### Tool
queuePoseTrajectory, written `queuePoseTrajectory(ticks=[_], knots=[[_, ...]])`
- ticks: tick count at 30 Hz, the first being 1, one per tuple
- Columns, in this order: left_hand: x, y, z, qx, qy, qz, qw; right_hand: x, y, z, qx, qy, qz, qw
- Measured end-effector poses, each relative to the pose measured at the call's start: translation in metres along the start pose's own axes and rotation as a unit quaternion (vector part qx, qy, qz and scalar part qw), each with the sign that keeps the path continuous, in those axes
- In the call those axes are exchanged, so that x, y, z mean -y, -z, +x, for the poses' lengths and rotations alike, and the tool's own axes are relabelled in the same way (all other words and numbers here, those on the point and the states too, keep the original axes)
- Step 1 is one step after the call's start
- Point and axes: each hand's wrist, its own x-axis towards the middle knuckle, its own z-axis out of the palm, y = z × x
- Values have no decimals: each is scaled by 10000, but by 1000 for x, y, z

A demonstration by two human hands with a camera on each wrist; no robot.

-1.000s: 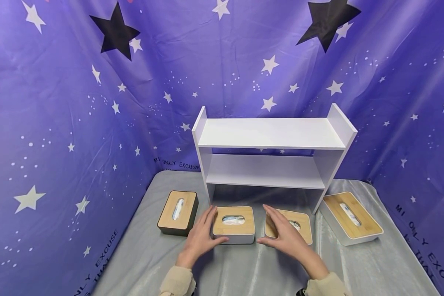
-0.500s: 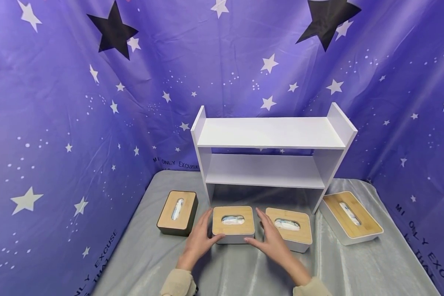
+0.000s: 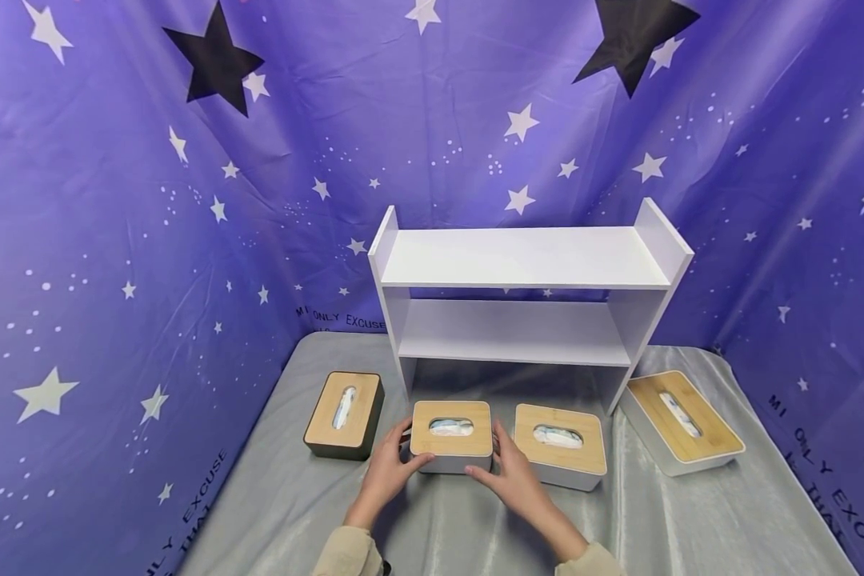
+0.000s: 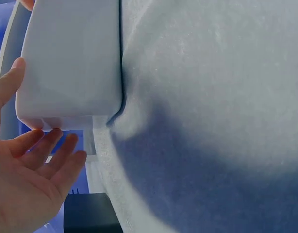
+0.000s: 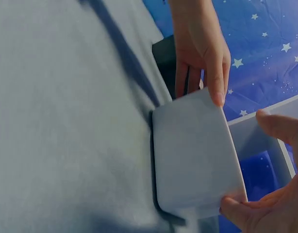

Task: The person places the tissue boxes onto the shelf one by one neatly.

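A light grey tissue box (image 3: 451,446) with a wooden lid sits on the cloth before the shelf, tissue showing in its oval slot. My left hand (image 3: 389,470) grips its left end, thumb at the near corner and fingers along the side. On the opposite end my right hand (image 3: 513,478) holds it the same way, its thumb on the front right corner. The left wrist view shows the box's plain front face (image 4: 71,58) with left fingertips at its side. In the right wrist view the right thumb presses the front face's corner.
Close to my right hand stands another grey tissue box (image 3: 562,460), and a larger one (image 3: 684,428) is angled at far right. A dark tissue box (image 3: 342,424) lies left of my left hand. Behind is a white shelf (image 3: 518,332) on the grey cloth (image 3: 274,488).
My right hand has moved left from over the neighbouring tissue box to the right end of the middle one. The left hand has closed in on the left end. The boxes stay put.
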Motion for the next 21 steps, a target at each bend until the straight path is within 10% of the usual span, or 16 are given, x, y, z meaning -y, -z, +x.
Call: queuePoseTrajectory(ticks=[21], knots=[[-24, 7, 4, -140, 35, -767, 9969, 2, 8, 6, -823, 410, 802, 9925]])
